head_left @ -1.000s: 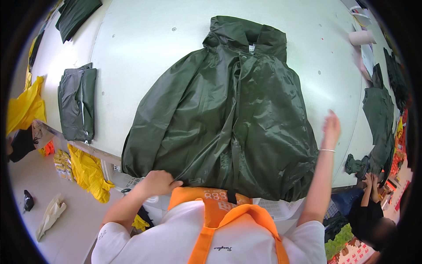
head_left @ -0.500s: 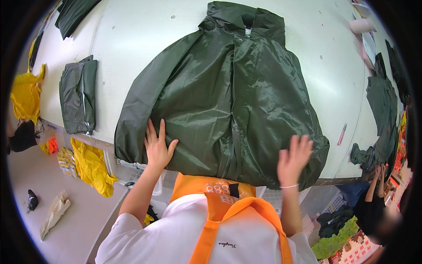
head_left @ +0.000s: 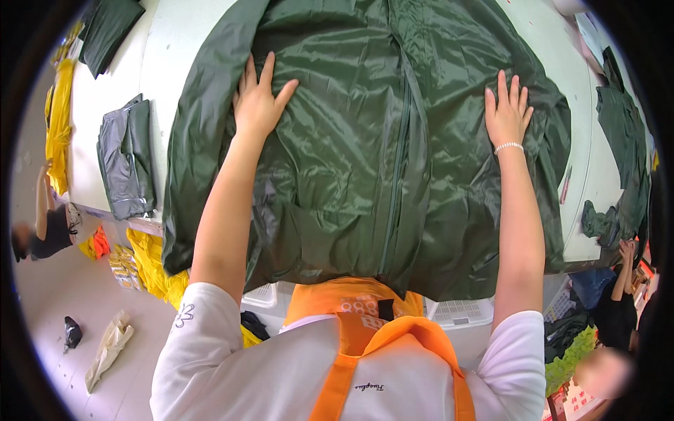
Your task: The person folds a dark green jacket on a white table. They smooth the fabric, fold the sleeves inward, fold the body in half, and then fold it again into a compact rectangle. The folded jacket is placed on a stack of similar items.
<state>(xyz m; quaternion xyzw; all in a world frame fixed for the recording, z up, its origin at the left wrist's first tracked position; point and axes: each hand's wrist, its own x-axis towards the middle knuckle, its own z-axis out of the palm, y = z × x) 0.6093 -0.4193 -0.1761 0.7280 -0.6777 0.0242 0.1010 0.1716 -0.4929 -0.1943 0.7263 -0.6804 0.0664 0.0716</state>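
A dark green, shiny rain jacket [head_left: 337, 140] lies spread before me, its front zipper running down the middle and its hem hanging at the near table edge. My left hand [head_left: 258, 102] rests on its left side beside the sleeve, fingers spread. On the right side my right hand [head_left: 507, 116] lies flat on the fabric, fingers stretched out, a beaded bracelet on the wrist. Neither hand grips anything. The jacket's collar end is out of the picture at the top.
On the white table [head_left: 186, 42] a folded dark green garment [head_left: 126, 161] lies at left, with another dark green bundle [head_left: 109, 35] farther back. More green garments [head_left: 621, 133] lie at right. White baskets [head_left: 460, 312] stand below the near edge. People work at both sides.
Both hands have moved farther up the jacket, away from me. The view has shifted closer over the jacket, and its collar has left the picture.
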